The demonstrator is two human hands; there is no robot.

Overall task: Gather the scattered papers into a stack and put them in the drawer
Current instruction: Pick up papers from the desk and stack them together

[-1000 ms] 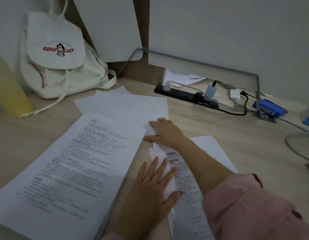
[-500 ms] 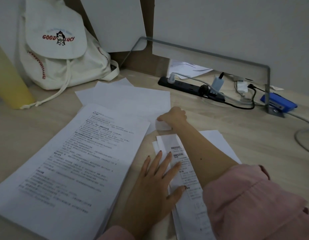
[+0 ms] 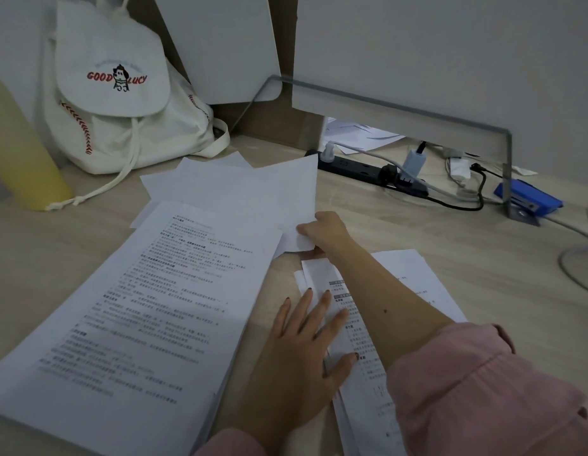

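bare desk between papers and power strip, backpack behind

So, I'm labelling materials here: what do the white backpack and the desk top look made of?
The backpack looks like off-white canvas, matte, sagging in folds with red stitching. The desk top shows pale wood grain, smooth, matte; laminate or real wood, I cannot tell.

The right hand now pinches a corner of the blank sheet, lifting its edge beside the power strip.
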